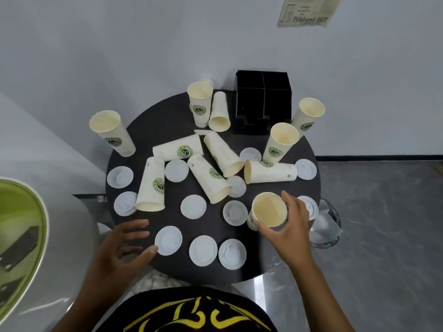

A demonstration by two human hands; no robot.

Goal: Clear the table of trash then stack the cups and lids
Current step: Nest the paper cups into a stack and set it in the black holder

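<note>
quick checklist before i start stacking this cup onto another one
1. Right hand grips the upright cup at its rim: ok.
2. Held cup is empty inside: ok.
3. Left hand is free, fingers by a lid: ok.
4. A cup to nest with lies close, the fallen cup: ok.
5. Path to it is free of lids: not ok, a lid lies beside the held cup.
6. Trash gone from the round table: cannot tell.
</note>
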